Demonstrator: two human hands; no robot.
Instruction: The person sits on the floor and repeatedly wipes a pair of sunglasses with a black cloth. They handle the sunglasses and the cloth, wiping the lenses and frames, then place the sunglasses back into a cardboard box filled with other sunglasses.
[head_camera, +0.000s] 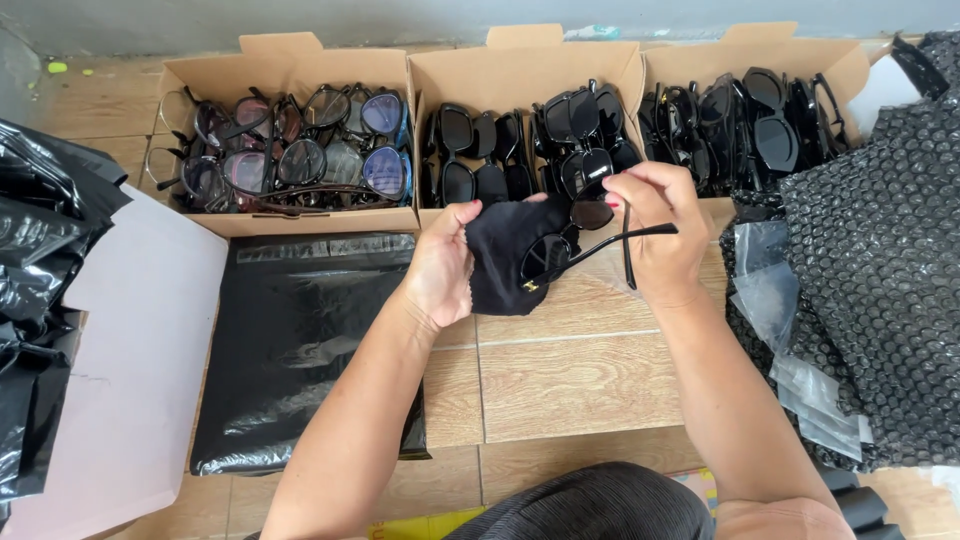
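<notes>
My left hand (443, 265) holds a black cleaning cloth (503, 262) with a small gold mark, pressed against one lens of a pair of black sunglasses (580, 232). My right hand (660, 232) grips the same sunglasses by the frame, with the temples hanging open toward me. Both hands are above the wooden floor (570, 380), just in front of the middle cardboard box (525, 70).
Three open cardboard boxes stand in a row: the left box (285, 65) holds mixed tinted glasses, the middle and right box (770, 50) hold black sunglasses. A flat black plastic bag (300, 340) lies at left. Black bubble wrap (880, 250) and clear sleeves (790, 340) lie at right.
</notes>
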